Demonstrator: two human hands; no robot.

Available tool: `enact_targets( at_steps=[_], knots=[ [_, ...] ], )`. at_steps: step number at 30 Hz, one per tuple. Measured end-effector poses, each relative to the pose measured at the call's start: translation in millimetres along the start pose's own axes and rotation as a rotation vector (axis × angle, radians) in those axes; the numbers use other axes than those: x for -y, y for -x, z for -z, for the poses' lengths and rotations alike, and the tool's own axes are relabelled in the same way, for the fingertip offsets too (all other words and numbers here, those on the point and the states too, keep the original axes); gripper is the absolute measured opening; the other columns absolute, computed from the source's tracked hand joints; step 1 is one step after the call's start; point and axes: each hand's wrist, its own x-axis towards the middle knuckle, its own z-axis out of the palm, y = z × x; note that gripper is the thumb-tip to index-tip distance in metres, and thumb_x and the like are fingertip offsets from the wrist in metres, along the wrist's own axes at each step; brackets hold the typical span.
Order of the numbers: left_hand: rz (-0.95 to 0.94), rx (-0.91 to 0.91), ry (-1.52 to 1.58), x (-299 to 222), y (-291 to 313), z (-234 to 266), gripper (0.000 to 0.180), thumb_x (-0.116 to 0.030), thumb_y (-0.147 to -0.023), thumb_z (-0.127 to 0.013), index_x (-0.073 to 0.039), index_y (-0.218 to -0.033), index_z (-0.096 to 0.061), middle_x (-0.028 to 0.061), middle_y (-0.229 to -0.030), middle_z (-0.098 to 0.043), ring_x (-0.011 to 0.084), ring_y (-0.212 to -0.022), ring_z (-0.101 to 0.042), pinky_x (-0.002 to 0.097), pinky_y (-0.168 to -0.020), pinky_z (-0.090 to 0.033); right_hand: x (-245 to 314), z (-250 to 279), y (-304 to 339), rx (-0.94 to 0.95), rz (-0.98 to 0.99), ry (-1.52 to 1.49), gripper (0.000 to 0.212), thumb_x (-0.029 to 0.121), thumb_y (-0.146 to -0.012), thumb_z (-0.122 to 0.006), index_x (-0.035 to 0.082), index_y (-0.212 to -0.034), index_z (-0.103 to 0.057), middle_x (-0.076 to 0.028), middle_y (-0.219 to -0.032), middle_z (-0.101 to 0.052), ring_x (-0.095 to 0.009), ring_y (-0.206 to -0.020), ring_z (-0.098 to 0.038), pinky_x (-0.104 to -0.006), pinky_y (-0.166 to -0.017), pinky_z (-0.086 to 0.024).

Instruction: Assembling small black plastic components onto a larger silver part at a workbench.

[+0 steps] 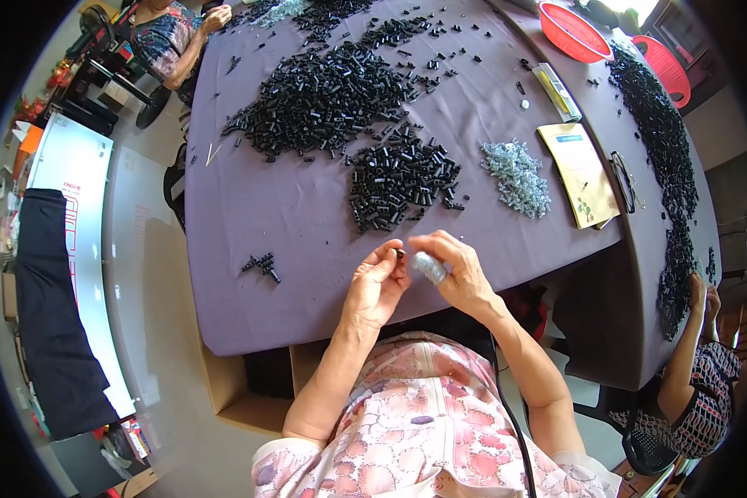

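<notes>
My left hand (377, 286) is at the table's near edge, its thumb and fingertips pinching a small black plastic tube piece (399, 252). Close beside it is my right hand (463, 278), fingers curled toward that piece. A pale grey wrapping (429, 267) covers one of its digits. Its fingertips are smeared by motion, so whether they hold anything is unclear. Just beyond my hands lies a pile of loose black tube pieces (400, 181). To its right is a heap of small clear-grey parts (517, 177). A few black pieces (263, 266) lie apart on the left.
A larger black pile (324, 100) spreads across the purple tablecloth (249, 224). A yellow booklet (579, 174), eyeglasses (627, 181) and a red basket (574, 33) are at the right. Other people sit far left (162, 41) and lower right (681, 390), beside a long black heap (668, 166).
</notes>
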Motion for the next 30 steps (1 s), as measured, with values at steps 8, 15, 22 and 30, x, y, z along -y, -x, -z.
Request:
enact_targets(
  at_steps=[8, 15, 22, 30],
  knots=[
    [-0.050, 0.041, 0.005, -17, 8, 18, 0.015, -0.010, -0.091, -0.059, -0.005, -0.104, -0.064, 0.0050, -0.084, -0.062, 0.0114, -0.067, -0.052, 0.0252, -0.065, -0.043, -23, -26, -32, 0.024, -0.052, 0.626, 0.041, 0.000, -0.069, -0.061, 0.009, -0.109, -0.056, -0.010, -0.088, -0.055, -0.029, -0.087, -0.059, -0.0403, -0.068, -0.049],
    [-0.091, 0.042, -0.005, -15, 12, 21, 0.016, -0.012, -0.091, -0.058, -0.007, -0.106, -0.063, 0.0034, -0.086, -0.061, 0.0119, -0.070, -0.051, 0.0265, -0.065, -0.042, -19, -26, -27, -0.006, -0.004, 0.576, 0.031, 0.002, -0.069, -0.062, 0.009, -0.100, -0.059, -0.009, -0.089, -0.055, -0.029, -0.086, -0.058, -0.0392, -0.070, -0.049],
    [-0.117, 0.021, 0.024, -13, 8, 19, 0.015, -0.011, -0.091, -0.059, -0.007, -0.105, -0.063, 0.0044, -0.084, -0.062, 0.0109, -0.066, -0.052, 0.0259, -0.065, -0.043, -22, -47, -43, 0.028, 0.176, 0.592, 0.028, 0.005, -0.066, -0.065, 0.009, -0.093, -0.058, -0.008, -0.091, -0.054, -0.025, -0.084, -0.055, -0.0359, -0.071, -0.048],
    [-0.137, 0.034, 0.041, -11, 10, 20, 0.017, -0.010, -0.092, -0.058, -0.004, -0.107, -0.062, 0.0060, -0.085, -0.062, 0.0110, -0.067, -0.052, 0.0257, -0.065, -0.043, -17, -55, -48, 0.103, 0.189, 0.734, 0.023, 0.008, -0.073, -0.059, 0.006, -0.096, -0.056, -0.011, -0.093, -0.053, -0.027, -0.086, -0.055, -0.0361, -0.072, -0.048]
  ],
)
